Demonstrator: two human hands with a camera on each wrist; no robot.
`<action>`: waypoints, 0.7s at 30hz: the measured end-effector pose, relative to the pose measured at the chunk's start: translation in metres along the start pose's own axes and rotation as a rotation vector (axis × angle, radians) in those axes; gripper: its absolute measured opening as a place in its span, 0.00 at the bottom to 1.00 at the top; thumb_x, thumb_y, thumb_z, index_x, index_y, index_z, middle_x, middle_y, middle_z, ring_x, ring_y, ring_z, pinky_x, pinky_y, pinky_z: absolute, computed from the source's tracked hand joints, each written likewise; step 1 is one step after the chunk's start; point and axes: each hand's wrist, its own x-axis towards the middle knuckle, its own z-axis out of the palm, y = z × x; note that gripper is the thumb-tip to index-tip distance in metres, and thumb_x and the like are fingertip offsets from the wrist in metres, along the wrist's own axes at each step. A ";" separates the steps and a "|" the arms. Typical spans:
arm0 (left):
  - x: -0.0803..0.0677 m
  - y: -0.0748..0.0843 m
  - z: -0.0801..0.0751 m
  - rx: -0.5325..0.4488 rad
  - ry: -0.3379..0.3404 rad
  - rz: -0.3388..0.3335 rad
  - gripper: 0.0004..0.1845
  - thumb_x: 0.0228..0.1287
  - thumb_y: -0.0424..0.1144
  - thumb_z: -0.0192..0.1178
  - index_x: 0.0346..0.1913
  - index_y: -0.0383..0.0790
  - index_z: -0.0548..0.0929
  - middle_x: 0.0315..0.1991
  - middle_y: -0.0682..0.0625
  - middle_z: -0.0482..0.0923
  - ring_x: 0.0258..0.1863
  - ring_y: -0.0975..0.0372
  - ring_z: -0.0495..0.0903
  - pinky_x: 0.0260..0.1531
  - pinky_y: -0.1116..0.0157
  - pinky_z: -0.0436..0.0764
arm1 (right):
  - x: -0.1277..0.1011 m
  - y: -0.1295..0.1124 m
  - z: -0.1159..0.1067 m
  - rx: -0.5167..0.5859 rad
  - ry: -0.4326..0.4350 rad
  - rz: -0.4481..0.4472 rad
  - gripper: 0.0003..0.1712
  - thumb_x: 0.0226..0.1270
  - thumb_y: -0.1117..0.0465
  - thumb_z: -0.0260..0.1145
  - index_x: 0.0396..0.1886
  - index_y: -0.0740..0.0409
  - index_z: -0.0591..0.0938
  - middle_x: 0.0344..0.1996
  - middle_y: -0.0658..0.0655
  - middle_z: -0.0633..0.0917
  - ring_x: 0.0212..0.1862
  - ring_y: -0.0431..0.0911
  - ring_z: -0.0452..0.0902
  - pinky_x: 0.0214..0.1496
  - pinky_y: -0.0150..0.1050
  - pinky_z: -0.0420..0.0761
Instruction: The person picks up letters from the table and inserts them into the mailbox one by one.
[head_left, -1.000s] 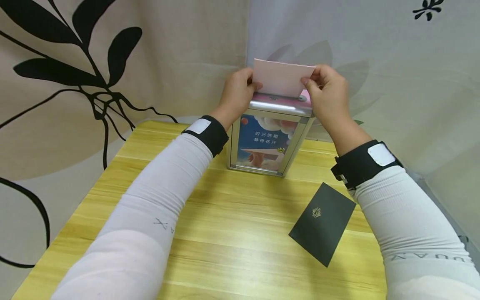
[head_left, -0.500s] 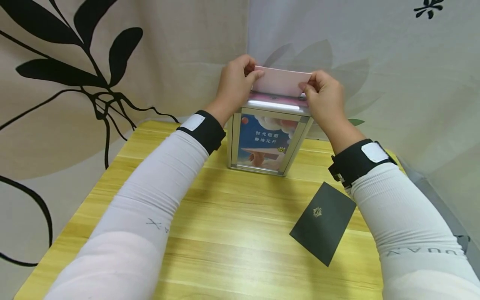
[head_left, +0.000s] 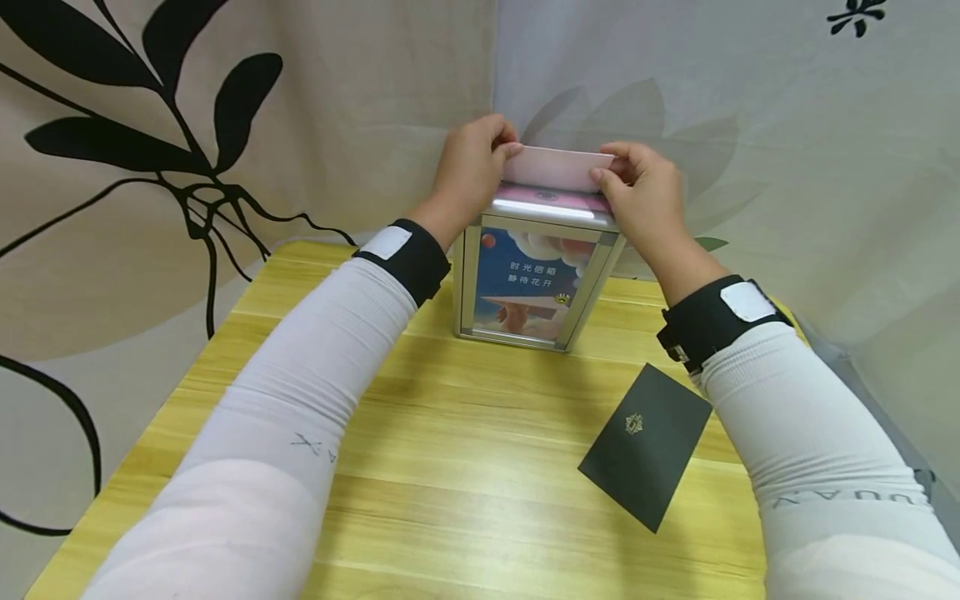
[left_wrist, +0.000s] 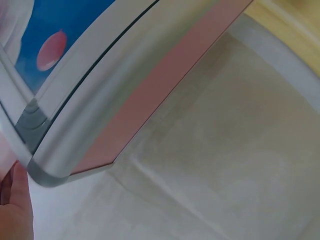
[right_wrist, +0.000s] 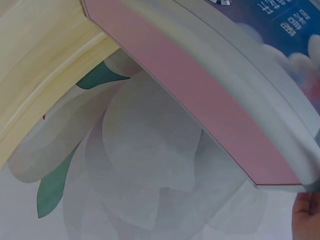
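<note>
A flat pink envelope [head_left: 558,169] stands upright at the top of a metal-framed letter box [head_left: 555,218]. Its lower edge meets the box top, seemingly in a slot; how deep it goes is hidden. My left hand [head_left: 472,167] pinches the envelope's left end between thumb and fingers. At the other end, my right hand [head_left: 647,185] pinches the right upper corner. In the left wrist view, fingers [left_wrist: 19,195] show beside the box corner. The right wrist view catches a bit of hand [right_wrist: 306,217] under the box's rounded edge.
On the wooden table [head_left: 465,467], a dark envelope [head_left: 647,450] with a gold emblem lies to the right, in front of the box. A printed poster [head_left: 528,283] fills the box's front. Curtains with leaf prints [head_left: 375,100] hang close behind the table.
The pink envelope has sunk lower against the box top, so less of it shows. My left hand rose to its upper corner, then came slightly down. My right hand shifted slightly left.
</note>
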 end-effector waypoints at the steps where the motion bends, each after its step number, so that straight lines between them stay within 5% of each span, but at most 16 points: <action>1: 0.000 -0.002 0.001 -0.002 0.000 -0.002 0.09 0.70 0.39 0.56 0.41 0.35 0.80 0.37 0.49 0.78 0.37 0.63 0.72 0.38 0.74 0.68 | 0.000 -0.001 -0.001 -0.010 -0.002 -0.007 0.18 0.69 0.58 0.64 0.56 0.57 0.81 0.41 0.56 0.85 0.37 0.35 0.75 0.40 0.25 0.71; 11: -0.006 -0.017 0.011 -0.022 -0.013 -0.063 0.11 0.69 0.42 0.55 0.42 0.36 0.81 0.37 0.49 0.78 0.38 0.63 0.72 0.39 0.73 0.68 | 0.000 -0.009 -0.001 -0.213 -0.148 -0.042 0.17 0.74 0.59 0.57 0.58 0.57 0.81 0.53 0.58 0.83 0.56 0.50 0.77 0.58 0.44 0.74; 21: -0.010 -0.013 0.015 0.043 -0.064 -0.047 0.10 0.73 0.41 0.51 0.44 0.39 0.79 0.43 0.49 0.79 0.42 0.62 0.74 0.40 0.69 0.78 | -0.002 -0.003 0.002 -0.319 -0.083 -0.152 0.13 0.72 0.67 0.57 0.49 0.63 0.85 0.48 0.63 0.85 0.53 0.56 0.80 0.55 0.48 0.77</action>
